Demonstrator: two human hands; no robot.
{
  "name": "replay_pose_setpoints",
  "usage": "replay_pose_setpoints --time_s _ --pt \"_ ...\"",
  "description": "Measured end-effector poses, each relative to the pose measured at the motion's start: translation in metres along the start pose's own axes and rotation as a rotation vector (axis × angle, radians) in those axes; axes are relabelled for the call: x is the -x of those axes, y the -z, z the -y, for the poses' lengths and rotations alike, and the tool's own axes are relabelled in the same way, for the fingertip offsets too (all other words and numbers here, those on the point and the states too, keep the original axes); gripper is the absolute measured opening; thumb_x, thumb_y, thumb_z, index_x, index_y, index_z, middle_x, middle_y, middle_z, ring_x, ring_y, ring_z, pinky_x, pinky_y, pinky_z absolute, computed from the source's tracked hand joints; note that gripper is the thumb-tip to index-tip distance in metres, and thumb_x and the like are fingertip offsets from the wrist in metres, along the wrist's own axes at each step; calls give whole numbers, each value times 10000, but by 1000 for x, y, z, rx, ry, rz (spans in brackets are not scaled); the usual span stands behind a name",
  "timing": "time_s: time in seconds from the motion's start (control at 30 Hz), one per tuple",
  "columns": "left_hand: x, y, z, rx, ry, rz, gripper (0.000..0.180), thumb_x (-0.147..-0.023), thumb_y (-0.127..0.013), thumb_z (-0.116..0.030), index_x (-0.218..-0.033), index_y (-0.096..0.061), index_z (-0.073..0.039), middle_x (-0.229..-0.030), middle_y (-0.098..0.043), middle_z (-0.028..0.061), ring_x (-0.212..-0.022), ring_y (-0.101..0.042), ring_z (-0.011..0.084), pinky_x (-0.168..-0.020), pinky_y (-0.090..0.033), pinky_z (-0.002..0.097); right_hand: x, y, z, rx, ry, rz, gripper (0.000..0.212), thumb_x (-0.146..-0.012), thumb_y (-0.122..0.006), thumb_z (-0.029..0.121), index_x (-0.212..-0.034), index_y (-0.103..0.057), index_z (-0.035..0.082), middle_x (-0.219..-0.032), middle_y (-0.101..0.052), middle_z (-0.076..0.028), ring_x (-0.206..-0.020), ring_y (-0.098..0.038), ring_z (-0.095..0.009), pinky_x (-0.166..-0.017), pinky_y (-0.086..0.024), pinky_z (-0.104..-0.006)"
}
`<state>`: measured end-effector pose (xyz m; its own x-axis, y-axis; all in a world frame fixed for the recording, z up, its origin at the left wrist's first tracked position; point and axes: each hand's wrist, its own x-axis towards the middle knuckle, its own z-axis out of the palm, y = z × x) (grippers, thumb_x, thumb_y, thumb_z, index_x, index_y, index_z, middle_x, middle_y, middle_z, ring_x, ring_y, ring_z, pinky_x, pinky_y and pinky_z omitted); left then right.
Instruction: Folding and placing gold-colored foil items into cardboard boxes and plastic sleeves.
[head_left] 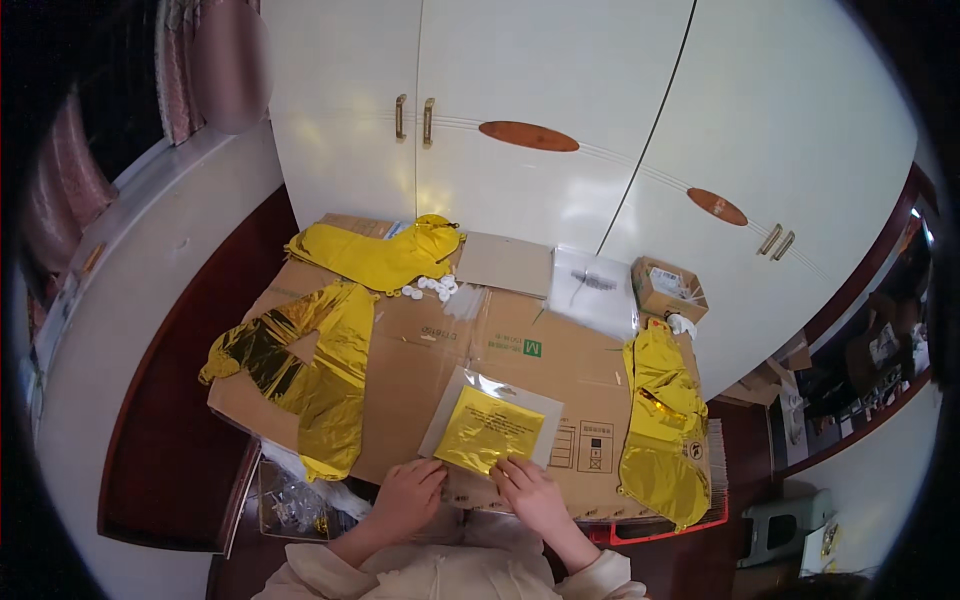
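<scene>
In front of me a flat packet [490,425] lies on the cardboard, a clear-edged plastic sleeve with a folded gold foil piece and dark print inside. At its lower left corner my left hand [410,495] has its fingers closed on the edge. My right hand [530,492] grips the lower edge further right, fingertips over the gold part. Flat gold foil balloons lie around: an A-shaped balloon [338,375] at the left, a curved balloon [365,255] at the far left, and another balloon [660,440] at the right.
The work surface is a brown cardboard box [410,400]. Small white rings [435,290], a clear plastic bag [592,290] and a small open carton [670,290] sit toward the back. White cabinets [520,60] stand behind. A grey stool [785,525] is at the lower right.
</scene>
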<state>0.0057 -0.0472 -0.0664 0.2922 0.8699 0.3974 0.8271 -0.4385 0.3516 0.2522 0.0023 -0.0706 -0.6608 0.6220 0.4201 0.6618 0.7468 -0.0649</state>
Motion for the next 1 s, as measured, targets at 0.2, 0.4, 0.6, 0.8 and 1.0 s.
replay_pose_setpoints --time_s 0.2,0.4,0.6,0.8,1.0 --pt "-19 -4 -1 -131 -145 65 326 -765 -655 -172 -1077 -654 -78 -1144 -630 20 -939 -588 179 -769 -478 359 -5 1 -2 99 -40 -2 335 -762 -708 182 -1082 -657 98 -1089 -656 -31 -1024 -624 -195 -807 -531 -336" --pt "-38 -10 -1 -98 -179 65 299 -810 -670 -215 -1085 -675 -97 -1100 -667 54 -911 -611 248 -787 -496 399 -27 -11 -11 132 -35 -63 280 -763 -695 203 -1022 -667 101 -1014 -674 -15 -894 -643 -162 -690 -529 -309" --pt "-138 6 79 21 44 -7 179 -875 -563 -227 -851 -660 -79 -802 -653 170 -797 -630 336 -717 -511 464 -43 17 -34 189 -69 -121 181 -780 -673 189 -942 -666 107 -890 -682 0 -740 -647 -138 -587 -517 -290" --pt "-236 -41 215 -448 155 -247 112 -842 -572 -138 -822 -660 -73 -887 -605 108 -889 -611 294 -676 -527 418 -70 41 -49 131 -102 -145 171 -749 -719 179 -908 -670 141 -772 -643 -11 -671 -633 -184 -560 -511 -329" --pt "-241 -45 242 -539 42 -159 78 -833 -583 -103 -831 -658 -81 -921 -579 98 -921 -586 282 -714 -532 386 -83 57 -58 68 -131 -115 131 -770 -698 182 -872 -641 121 -748 -628 -25 -680 -649 -199 -549 -519 -346"
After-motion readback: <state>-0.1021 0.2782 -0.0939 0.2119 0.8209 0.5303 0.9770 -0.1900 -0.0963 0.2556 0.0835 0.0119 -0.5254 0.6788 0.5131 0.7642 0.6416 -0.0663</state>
